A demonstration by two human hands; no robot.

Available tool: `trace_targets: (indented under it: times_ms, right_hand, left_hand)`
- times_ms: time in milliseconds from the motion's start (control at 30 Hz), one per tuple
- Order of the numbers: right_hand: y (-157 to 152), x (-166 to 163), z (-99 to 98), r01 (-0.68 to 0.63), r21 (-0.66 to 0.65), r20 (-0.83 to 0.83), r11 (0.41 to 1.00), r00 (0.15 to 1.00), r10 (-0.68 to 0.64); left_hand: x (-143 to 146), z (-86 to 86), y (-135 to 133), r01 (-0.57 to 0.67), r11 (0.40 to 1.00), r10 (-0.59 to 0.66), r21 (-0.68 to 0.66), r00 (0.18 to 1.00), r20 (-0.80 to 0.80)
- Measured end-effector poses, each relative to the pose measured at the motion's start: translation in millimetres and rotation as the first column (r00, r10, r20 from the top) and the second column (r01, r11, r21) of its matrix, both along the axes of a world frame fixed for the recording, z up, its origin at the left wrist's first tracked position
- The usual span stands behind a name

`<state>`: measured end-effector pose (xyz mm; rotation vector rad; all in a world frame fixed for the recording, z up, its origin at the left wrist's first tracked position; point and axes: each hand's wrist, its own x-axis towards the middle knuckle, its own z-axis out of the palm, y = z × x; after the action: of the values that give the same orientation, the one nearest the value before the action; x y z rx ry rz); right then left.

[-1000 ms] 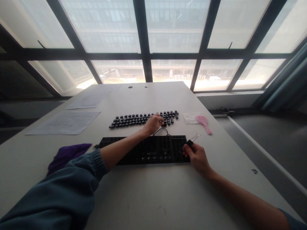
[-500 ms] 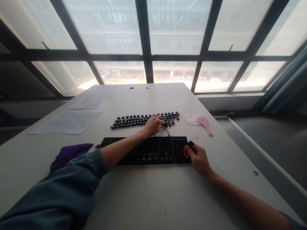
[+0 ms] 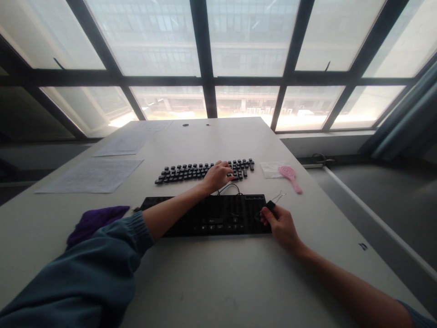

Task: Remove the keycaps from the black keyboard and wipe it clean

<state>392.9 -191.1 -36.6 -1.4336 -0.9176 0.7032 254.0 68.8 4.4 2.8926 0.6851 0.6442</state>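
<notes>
Rows of loose black keycaps (image 3: 186, 173) lie on the white table beyond a black keyboard (image 3: 218, 216). My left hand (image 3: 217, 176) reaches across the keyboard to the right part of these rows, its fingers bent down and closed on a keycap (image 3: 234, 177), partly hidden by the fingertips. At the keyboard's right end, my right hand (image 3: 280, 222) is closed on a keycap puller (image 3: 271, 205) with a black handle; its wire loops point up and away. My left forearm covers part of the keyboard.
A purple cloth (image 3: 94, 223) lies left of the keyboard. To the right are a pink hairbrush (image 3: 288, 175) and a clear plastic bag (image 3: 269, 169). Paper sheets (image 3: 90, 175) lie at the left. The keyboard's cable (image 3: 232, 185) loops behind it. Windows stand beyond the table (image 3: 205, 278).
The view has shifted slightly. My left hand stays at the keycaps with its fingers a little changed in pose, and my right hand still holds the keycap puller.
</notes>
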Motion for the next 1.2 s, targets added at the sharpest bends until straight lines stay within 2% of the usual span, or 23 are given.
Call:
trace_targets:
  times_ms: [133, 233, 367, 633, 933, 1067, 1200]
  right_hand:
    - [0, 0, -0.8, -0.012, 0.003, -0.009, 1.0, 1.0, 0.012]
    - [0, 0, -1.4, -0.012, 0.001, -0.008, 1.0, 1.0, 0.012]
    - [0, 1, -2.5, -0.013, -0.003, -0.005, 1.0, 1.0, 0.013]
    - [0, 1, -4.4, -0.02, -0.006, -0.005, 1.0, 1.0, 0.02]
    - [0, 1, -1.3, -0.019, -0.011, -0.016, 1.0, 1.0, 0.018]
    - [0, 0, -0.1, -0.018, 0.001, -0.024, 1.0, 1.0, 0.018]
    - [0, -1, 0.5, -0.018, -0.001, -0.027, 1.0, 0.999, 0.018]
  left_hand:
    - [-7, 5.8, 9, -0.126, 0.992, 0.126, 0.004, 0.989, 0.079]
    - [-10, 4.8, 16, -0.189, 0.982, 0.188, 0.022, 0.982, 0.032]
    - [-8, -1.8, 20, -0.205, 0.979, 0.205, 0.016, 0.978, -0.039]
    - [-1, -6.4, 23, -0.206, 0.978, 0.207, 0.012, 0.976, -0.068]
    - [-16, 3.2, 28, -0.192, 0.981, 0.192, 0.018, 0.981, 0.01]
    - [-24, 6.9, 28, -0.195, 0.98, 0.196, 0.045, 0.98, -0.025]
    - [-22, 2.9, 28, -0.204, 0.978, 0.206, 0.043, 0.977, -0.047]
